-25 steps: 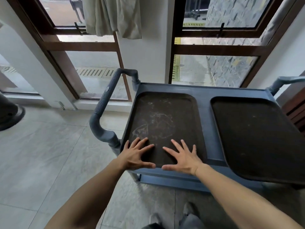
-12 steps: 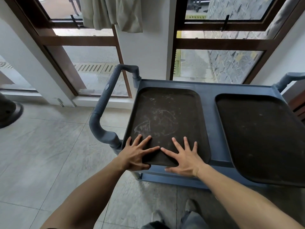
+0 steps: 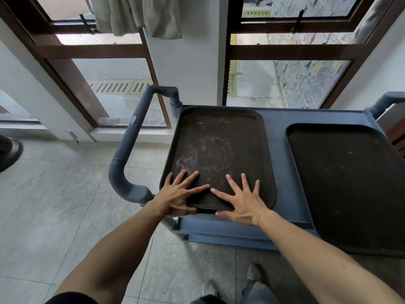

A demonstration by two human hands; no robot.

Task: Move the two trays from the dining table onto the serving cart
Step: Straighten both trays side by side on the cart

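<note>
Two dark rectangular trays lie side by side on the top of the blue serving cart [image 3: 282, 172]. The scuffed left tray [image 3: 219, 150] has its near edge sticking out over the cart's front rim. My left hand [image 3: 177, 196] and my right hand [image 3: 243, 202] rest on that near edge, fingers spread flat on top and thumbs tucked under the lip. The right tray [image 3: 350, 183] sits untouched, its near end hanging past the cart's front edge.
A ribbed cart handle [image 3: 131, 137] curves up on the left, another [image 3: 381, 104] at the far right. Wood-framed windows and a white wall stand just behind the cart. A dark round object [image 3: 8, 154] sits on the tiled floor at far left. My shoes [image 3: 252, 275] are below the cart.
Both hands have slid the left tray a little farther onto the cart, toward the windows. The right tray has not moved.
</note>
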